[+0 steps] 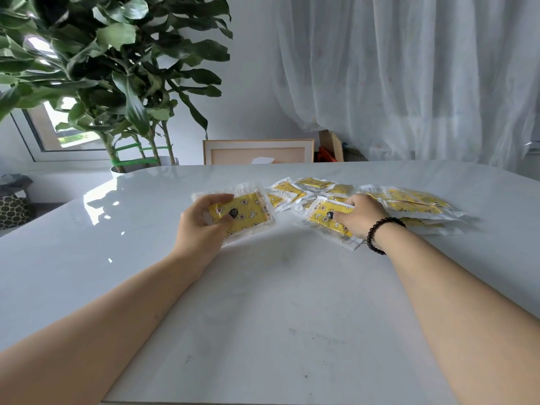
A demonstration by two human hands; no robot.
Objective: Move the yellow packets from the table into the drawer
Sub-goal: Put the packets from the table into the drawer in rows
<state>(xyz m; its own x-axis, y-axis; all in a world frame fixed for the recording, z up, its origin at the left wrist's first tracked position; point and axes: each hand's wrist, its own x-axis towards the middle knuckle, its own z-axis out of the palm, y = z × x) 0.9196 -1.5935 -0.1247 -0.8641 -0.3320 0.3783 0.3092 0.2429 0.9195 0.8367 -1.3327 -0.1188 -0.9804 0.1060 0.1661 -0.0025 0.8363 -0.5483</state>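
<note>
Two grips are busy: your left hand (204, 222) grasps one yellow packet (248, 213) on the bench (263, 317), your right hand (361, 216) pinches another packet (324, 219) beside the scattered pile (409, 201).

On the white table (263, 302) the left hand (201, 226) grips a yellow packet (248, 213), thumb on top. The right hand (361, 216) — black bead bracelet (380, 233) at the wrist — pinches a second packet (324, 217), seemingly lifting its edge. More packets (409, 204) lie scattered beyond — near a potted plant (117, 83) and sheer curtain (409, 77).
</note>
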